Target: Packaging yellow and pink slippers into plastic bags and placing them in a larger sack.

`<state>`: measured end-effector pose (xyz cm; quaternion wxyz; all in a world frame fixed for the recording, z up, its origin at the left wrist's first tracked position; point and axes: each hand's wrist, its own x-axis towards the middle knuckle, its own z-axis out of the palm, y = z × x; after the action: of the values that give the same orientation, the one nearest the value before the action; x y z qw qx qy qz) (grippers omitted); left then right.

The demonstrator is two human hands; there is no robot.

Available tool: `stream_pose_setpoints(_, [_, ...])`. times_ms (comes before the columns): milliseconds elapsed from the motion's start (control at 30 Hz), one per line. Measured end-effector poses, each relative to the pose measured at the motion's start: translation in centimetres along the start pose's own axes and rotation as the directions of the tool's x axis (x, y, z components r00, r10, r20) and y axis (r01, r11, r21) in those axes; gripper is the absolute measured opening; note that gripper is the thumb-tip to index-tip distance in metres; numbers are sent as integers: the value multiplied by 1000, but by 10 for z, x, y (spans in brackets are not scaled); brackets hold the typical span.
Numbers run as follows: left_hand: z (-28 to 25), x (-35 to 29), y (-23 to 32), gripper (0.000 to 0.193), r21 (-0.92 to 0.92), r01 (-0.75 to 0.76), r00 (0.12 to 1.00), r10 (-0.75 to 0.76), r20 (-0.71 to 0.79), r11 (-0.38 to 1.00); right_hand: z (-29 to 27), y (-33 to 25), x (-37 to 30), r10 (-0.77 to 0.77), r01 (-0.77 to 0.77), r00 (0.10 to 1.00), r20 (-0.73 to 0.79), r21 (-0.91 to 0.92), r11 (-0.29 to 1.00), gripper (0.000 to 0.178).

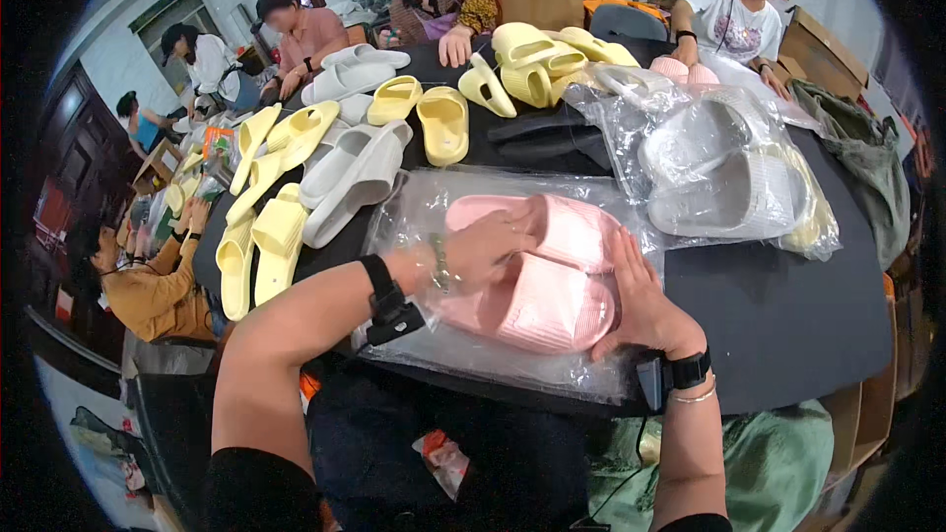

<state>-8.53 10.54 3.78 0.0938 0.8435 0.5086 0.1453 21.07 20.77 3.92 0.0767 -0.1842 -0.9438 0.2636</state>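
A pair of pink slippers (558, 301) lies side by side on a clear plastic bag (414, 199) in front of me, toes to the right. My left hand (480, 248) reaches over the far slipper from the left, its stretched fingers at the opening under the strap; part of the fingertips is hard to see. Against the toe ends rests my right hand (645, 298), fingers spread along the slippers' right side. Whether any of the film covers the slippers I cannot tell.
Grey slippers (724, 192) in clear bags lie at the right. Loose yellow slippers (279, 241) and grey slippers (355, 177) cover the left, with more yellow ones (532, 59) at the back. Several people sit around the black table (778, 320); one person's hand (455, 45) rests at its far edge.
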Motion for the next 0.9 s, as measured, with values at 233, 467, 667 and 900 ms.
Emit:
stream_pose_setpoints(233, [-14, 4, 8, 33, -3, -40, 998, 40, -38, 999, 3, 9, -5, 26, -23, 999, 37, -75, 997, 162])
stream_pose_setpoints(467, [-56, -61, -6, 10, 98, 29, 994, -19, -109, 995, 10, 13, -3, 4, 21, 994, 105, -236, 971, 152])
stream_pose_setpoints(667, [-108, -158, 0, 17, 205, 500, 862, -461, -212, 841, 6, 14, -4, -3, 17, 998, 65, -213, 977, 153])
stream_pose_setpoints(900, [-190, -189, 64, 15, 139, 680, 669, -533, -518, 720, 6, 9, -3, 17, 7, 994, 107, -228, 974, 152])
